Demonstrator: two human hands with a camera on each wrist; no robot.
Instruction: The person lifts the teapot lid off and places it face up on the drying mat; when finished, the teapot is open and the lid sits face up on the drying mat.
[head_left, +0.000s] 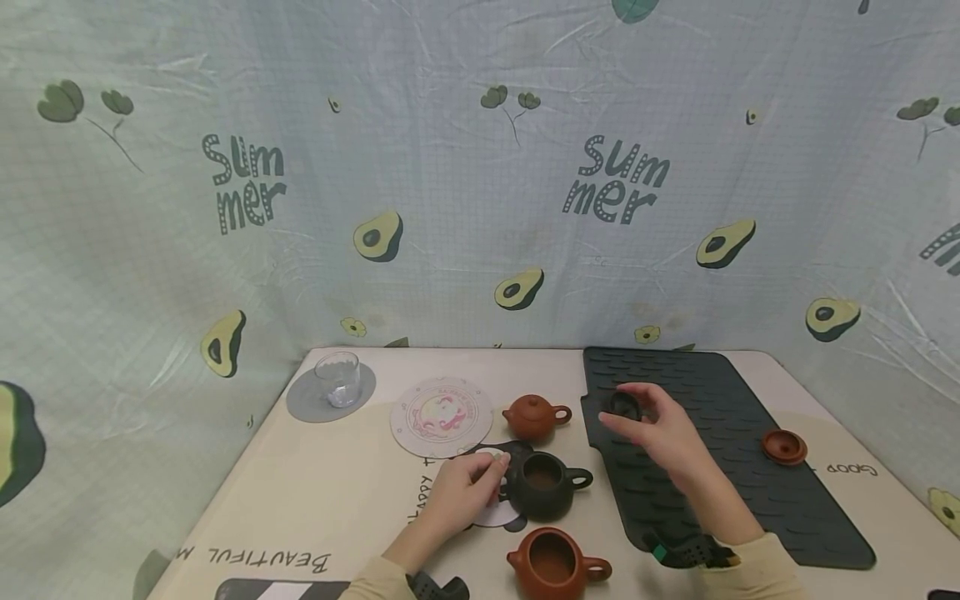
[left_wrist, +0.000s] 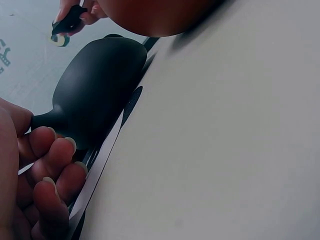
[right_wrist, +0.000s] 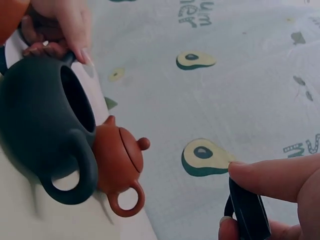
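My left hand [head_left: 465, 492] pinches the spout [left_wrist: 46, 120] of a black teapot [head_left: 542, 502]. The teapot stands upright with its mouth uncovered and its handle toward the right. In my right hand [head_left: 666, 432], raised over the dark ridged mat, the black teapot lid [head_left: 625, 405] is held between thumb and fingers. The right wrist view shows this lid [right_wrist: 248, 212] turned on edge, clear of the teapot [right_wrist: 40, 115]. Under the black teapot and left hand lies a panda-patterned round mat [head_left: 495, 515], partly hidden.
A small lidded brown teapot [head_left: 531, 421] stands behind the black one, and a lidless brown teapot [head_left: 551, 575] in front. A brown lid [head_left: 784, 447] lies on the dark mat [head_left: 697, 475]. Left are a pink-printed round mat [head_left: 420, 433] and a glass cup [head_left: 339, 383] on a grey mat [head_left: 303, 402].
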